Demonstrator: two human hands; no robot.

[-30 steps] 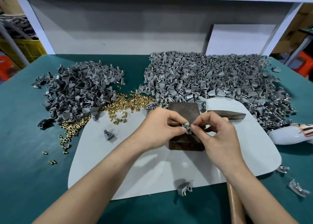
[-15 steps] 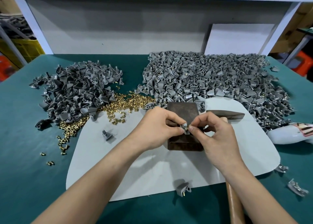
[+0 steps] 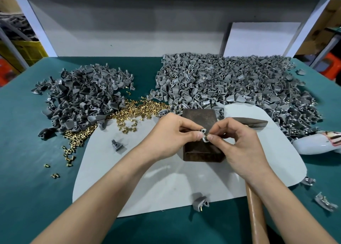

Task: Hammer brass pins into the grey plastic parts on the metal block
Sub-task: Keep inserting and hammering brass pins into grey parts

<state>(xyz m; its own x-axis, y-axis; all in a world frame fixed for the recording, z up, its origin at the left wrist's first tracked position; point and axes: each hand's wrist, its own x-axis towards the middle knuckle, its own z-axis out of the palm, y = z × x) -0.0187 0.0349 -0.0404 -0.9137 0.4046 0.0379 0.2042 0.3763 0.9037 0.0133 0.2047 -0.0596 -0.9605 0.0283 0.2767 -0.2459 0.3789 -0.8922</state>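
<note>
My left grip (image 3: 171, 134) and right grip (image 3: 238, 144) meet over the metal block (image 3: 198, 117), and between them I pinch one small grey plastic part (image 3: 203, 134). The left thumb and forefinger close on it from one side, the right thumb and forefinger from the other. The part is held just above the block's top, with its round hole facing up toward me. I cannot tell whether a pin is already in my right fingertips. The dark block stands on a pale mat (image 3: 166, 184) spread over the green counter (image 3: 27, 169). The hammer (image 3: 252, 122) lies on the mat under my right wrist, its head sticking out to the right of the block and its wooden handle running back toward me. The brass pins (image 3: 140, 108) are heaped at the mat's far left edge, with strays scattered over the counter. To their left is a heap of darker grey parts (image 3: 83, 99), and behind the block a larger heap of lighter grey parts (image 3: 230, 84). One loose part (image 3: 116, 145) lies on the mat left of my left wrist.
</note>
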